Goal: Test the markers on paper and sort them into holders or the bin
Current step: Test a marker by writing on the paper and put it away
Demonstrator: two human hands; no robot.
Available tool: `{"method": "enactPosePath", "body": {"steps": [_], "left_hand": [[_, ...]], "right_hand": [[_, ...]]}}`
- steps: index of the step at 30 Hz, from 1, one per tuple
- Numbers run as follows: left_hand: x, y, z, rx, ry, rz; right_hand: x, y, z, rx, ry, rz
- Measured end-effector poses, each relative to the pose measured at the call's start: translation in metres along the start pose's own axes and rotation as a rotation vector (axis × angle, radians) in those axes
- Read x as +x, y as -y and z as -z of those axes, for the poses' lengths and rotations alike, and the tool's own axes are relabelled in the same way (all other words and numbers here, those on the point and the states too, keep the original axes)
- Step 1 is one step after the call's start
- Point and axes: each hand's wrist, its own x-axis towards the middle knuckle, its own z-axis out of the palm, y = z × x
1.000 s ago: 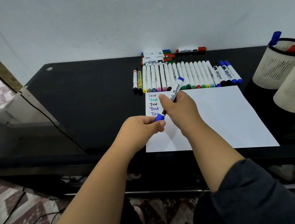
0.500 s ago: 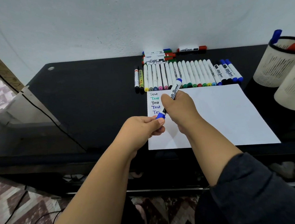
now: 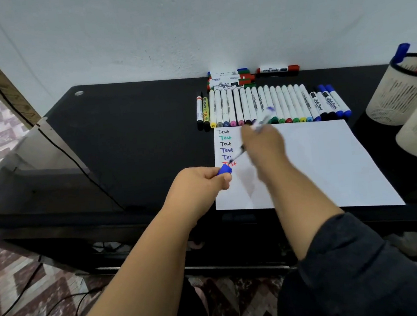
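left hand (image 3: 199, 183) pinches blue cap (image 3: 224, 169) at fingertips – right hand (image 3: 261, 144), blurred, grips uncapped marker (image 3: 255, 133), tip just beyond the cap, over paper (image 3: 324, 163)

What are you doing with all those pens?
A person is testing markers on a sheet of white paper. The left hand pinches a blue cap, just pulled off. The right hand holds the uncapped marker, tip down near the paper, under a column of "Test" words in several colours. A row of markers lies on the black table behind the paper, and two mesh holders stand at the right, one with markers already in it.
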Motion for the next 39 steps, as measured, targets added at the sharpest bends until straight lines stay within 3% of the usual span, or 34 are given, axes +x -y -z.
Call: {"method": "enactPosePath", "body": {"steps": [3, 11, 17, 20, 24, 39], "left_hand": [[-0.003, 0.004, 0.008, 0.088, -0.059, -0.012], [0.01, 0.0, 0.004, 0.144, -0.162, 0.008], [0.019, 0.001, 0.016, 0.197, -0.25, -0.023], [0.024, 0.003, 0.017, 0.185, -0.249, -0.027], [0.03, 0.007, 0.016, 0.23, -0.233, -0.03], [0.036, 0.007, 0.014, 0.283, -0.209, -0.032]], "right_hand": [[0.015, 0.0, 0.024, 0.132, -0.093, -0.131], [0.005, -0.009, 0.013, 0.316, 0.071, -0.113], [-0.001, -0.018, 0.014, 0.274, 0.119, -0.059], [-0.005, -0.022, 0.008, 0.122, 0.16, 0.052], [-0.005, -0.028, 0.0, -0.024, 0.094, 0.112], [-0.006, -0.036, -0.011, -0.181, 0.106, 0.212]]}}
